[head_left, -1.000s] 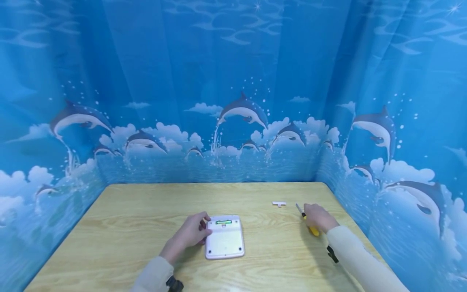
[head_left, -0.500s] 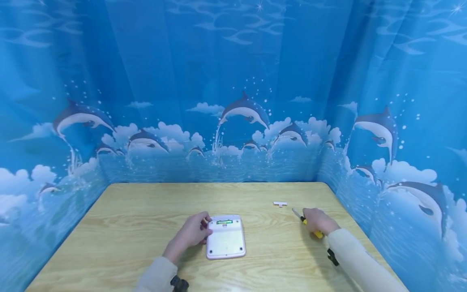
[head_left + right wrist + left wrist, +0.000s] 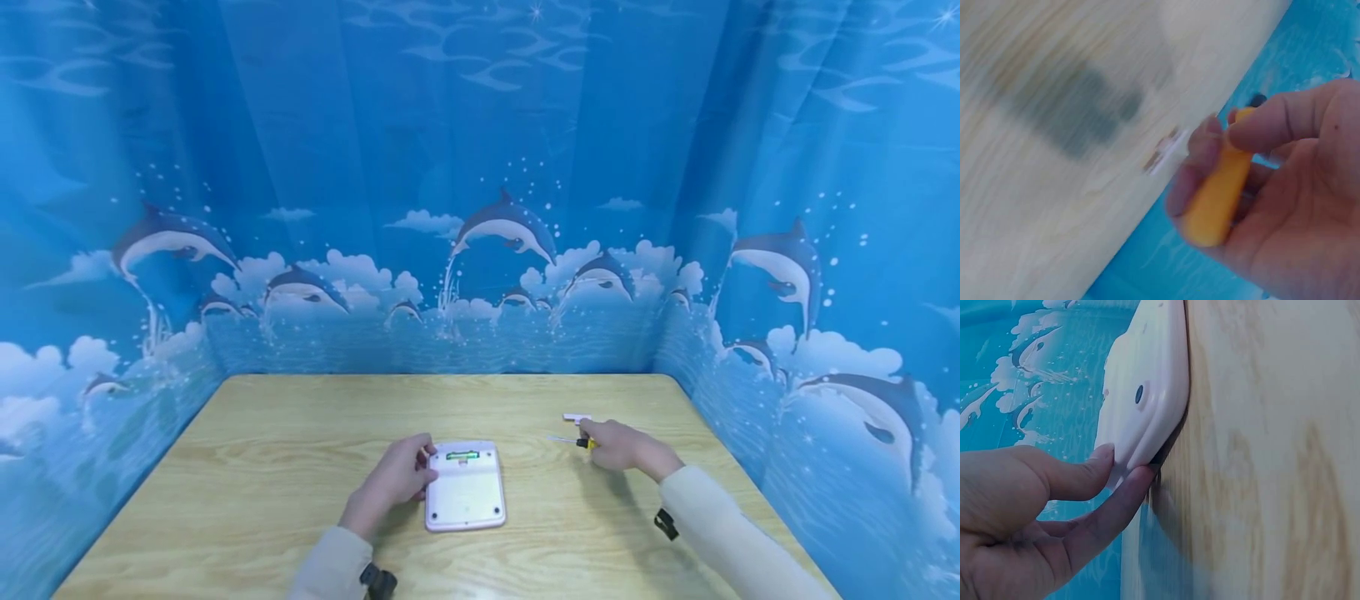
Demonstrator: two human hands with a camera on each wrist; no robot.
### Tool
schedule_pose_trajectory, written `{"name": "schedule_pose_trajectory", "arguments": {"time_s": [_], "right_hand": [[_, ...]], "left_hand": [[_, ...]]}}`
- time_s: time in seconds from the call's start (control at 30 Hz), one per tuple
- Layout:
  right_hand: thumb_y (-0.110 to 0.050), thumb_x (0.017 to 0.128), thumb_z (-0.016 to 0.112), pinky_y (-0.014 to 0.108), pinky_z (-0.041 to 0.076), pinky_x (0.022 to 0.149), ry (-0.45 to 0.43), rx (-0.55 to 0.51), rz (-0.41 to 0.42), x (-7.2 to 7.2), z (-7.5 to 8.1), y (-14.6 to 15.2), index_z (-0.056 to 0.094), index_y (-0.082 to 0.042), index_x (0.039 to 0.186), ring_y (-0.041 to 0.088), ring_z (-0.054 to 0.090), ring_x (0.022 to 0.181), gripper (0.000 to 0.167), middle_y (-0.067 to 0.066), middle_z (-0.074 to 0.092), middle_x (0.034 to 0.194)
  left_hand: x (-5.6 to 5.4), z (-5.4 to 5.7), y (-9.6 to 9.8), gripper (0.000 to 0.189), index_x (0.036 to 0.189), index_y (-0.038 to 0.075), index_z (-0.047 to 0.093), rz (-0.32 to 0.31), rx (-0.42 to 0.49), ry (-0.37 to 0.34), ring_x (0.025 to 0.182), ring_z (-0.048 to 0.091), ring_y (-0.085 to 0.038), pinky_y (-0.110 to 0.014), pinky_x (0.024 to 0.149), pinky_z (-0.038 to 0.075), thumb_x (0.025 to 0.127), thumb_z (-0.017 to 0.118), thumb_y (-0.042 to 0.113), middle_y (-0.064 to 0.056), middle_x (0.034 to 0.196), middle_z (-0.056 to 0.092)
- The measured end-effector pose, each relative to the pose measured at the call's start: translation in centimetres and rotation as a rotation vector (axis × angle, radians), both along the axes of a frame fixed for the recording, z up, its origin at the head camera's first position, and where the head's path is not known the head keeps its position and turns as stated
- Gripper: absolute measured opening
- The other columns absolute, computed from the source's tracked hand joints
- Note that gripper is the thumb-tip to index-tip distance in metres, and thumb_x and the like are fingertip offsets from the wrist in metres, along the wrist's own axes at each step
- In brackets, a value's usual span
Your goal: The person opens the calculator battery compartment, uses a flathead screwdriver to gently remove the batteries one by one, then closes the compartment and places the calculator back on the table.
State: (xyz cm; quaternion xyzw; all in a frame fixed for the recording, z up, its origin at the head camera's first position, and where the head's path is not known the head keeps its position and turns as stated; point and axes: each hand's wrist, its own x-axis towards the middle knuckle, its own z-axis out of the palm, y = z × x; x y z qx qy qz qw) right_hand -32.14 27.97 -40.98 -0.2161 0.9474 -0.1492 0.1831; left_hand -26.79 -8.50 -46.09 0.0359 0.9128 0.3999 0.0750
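A white calculator (image 3: 467, 496) lies back side up on the table, with a green battery (image 3: 462, 456) in its uncovered compartment. My left hand (image 3: 390, 475) pinches its left edge; in the left wrist view the thumb is on top and a finger against the side near a corner. My right hand (image 3: 618, 446) grips a screwdriver by its yellow handle (image 3: 1216, 194), above the table to the right of the calculator. The screwdriver shaft (image 3: 561, 439) points left. Just behind this hand lies a small white battery cover (image 3: 574, 417), partly hidden by the fingers.
The light wooden table (image 3: 315, 425) ends at a back edge against a blue curtain (image 3: 480, 167) printed with dolphins. More of this curtain closes off the left and right sides.
My right hand has moved left with the screwdriver, whose shaft has swung from pointing away to pointing left. The left hand stays at the calculator's edge.
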Motion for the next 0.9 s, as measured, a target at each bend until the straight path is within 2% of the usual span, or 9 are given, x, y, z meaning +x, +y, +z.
{"name": "schedule_pose_trajectory", "arguments": {"time_s": [0.13, 0.23, 0.33, 0.43, 0.53, 0.6, 0.77, 0.9], "right_hand": [[-0.006, 0.102, 0.047, 0.033, 0.04, 0.066, -0.01, -0.028, 0.103, 0.4, 0.7, -1.8, 0.058, -0.008, 0.107, 0.016, 0.046, 0.072, 0.012, 0.005, 0.056, 0.085], [-0.008, 0.107, 0.044, 0.037, 0.048, 0.072, 0.045, -0.046, 0.197, 0.7, 1.1, -3.2, 0.062, -0.007, 0.11, 0.012, 0.049, 0.073, 0.018, 0.006, 0.062, 0.087], [-0.005, 0.107, 0.045, 0.045, 0.057, 0.088, 0.134, -0.049, 0.267, 0.9, 1.5, -4.5, 0.067, -0.006, 0.117, 0.009, 0.055, 0.076, 0.024, 0.007, 0.071, 0.095], [-0.003, 0.105, 0.052, 0.048, 0.059, 0.093, 0.188, -0.044, 0.298, 1.0, 2.0, -5.8, 0.07, -0.006, 0.121, 0.014, 0.067, 0.086, 0.024, 0.01, 0.076, 0.106], [-0.005, 0.103, 0.058, 0.041, 0.062, 0.086, 0.212, -0.018, 0.305, 0.9, 2.3, -6.9, 0.071, -0.007, 0.123, 0.021, 0.073, 0.097, 0.024, 0.01, 0.076, 0.112], [-0.006, 0.102, 0.061, 0.039, 0.063, 0.088, 0.231, 0.012, 0.293, 0.9, 2.4, -7.7, 0.071, -0.008, 0.124, 0.023, 0.073, 0.101, 0.025, 0.008, 0.076, 0.113], [-0.008, 0.098, 0.068, 0.034, 0.063, 0.087, 0.305, 0.093, 0.277, 0.8, 2.5, -9.3, 0.074, -0.015, 0.123, 0.017, 0.07, 0.096, 0.027, 0.001, 0.075, 0.108], [-0.005, 0.099, 0.066, 0.031, 0.063, 0.085, 0.357, 0.085, 0.329, 0.3, 2.4, -10.0, 0.074, -0.016, 0.126, 0.015, 0.072, 0.092, 0.03, 0.002, 0.077, 0.106]], "left_hand": [[-0.1, 0.0, 0.2, 0.02, 0.109, 0.008, 0.063, 0.005, -0.019, -0.002, 0.069, 0.061, -0.016, -0.024, 0.055, 0.056, 0.092, 0.071, 0.0, -0.008, 0.093, 0.062], [-0.1, -0.1, 0.4, 0.019, 0.107, 0.009, 0.062, 0.013, -0.034, -0.003, 0.069, 0.061, -0.016, -0.024, 0.055, 0.056, 0.093, 0.071, 0.0, -0.008, 0.093, 0.062], [-0.2, -0.1, 0.4, 0.018, 0.107, 0.009, 0.063, 0.015, -0.048, 0.008, 0.07, 0.061, -0.015, -0.024, 0.055, 0.056, 0.093, 0.071, 0.0, -0.008, 0.094, 0.063], [-0.2, -0.2, 0.3, 0.018, 0.107, 0.009, 0.063, 0.014, -0.052, 0.013, 0.07, 0.061, -0.015, -0.024, 0.054, 0.056, 0.093, 0.071, 0.0, -0.008, 0.095, 0.064], [-0.2, -0.3, 0.3, 0.018, 0.107, 0.008, 0.063, 0.006, -0.051, 0.022, 0.069, 0.061, -0.014, -0.023, 0.054, 0.056, 0.093, 0.07, -0.001, -0.009, 0.096, 0.064], [-0.2, -0.3, 0.3, 0.018, 0.107, 0.008, 0.063, 0.005, -0.05, 0.023, 0.069, 0.061, -0.014, -0.023, 0.054, 0.055, 0.093, 0.07, -0.001, -0.009, 0.097, 0.064], [-0.1, -0.3, 0.3, 0.019, 0.108, 0.008, 0.063, 0.007, -0.056, 0.018, 0.068, 0.061, -0.014, -0.022, 0.054, 0.055, 0.093, 0.07, -0.001, -0.009, 0.097, 0.064], [-0.1, -0.3, 0.3, 0.019, 0.107, 0.008, 0.063, 0.011, -0.05, 0.019, 0.068, 0.061, -0.014, -0.022, 0.053, 0.055, 0.092, 0.07, -0.002, -0.008, 0.096, 0.064]]}}
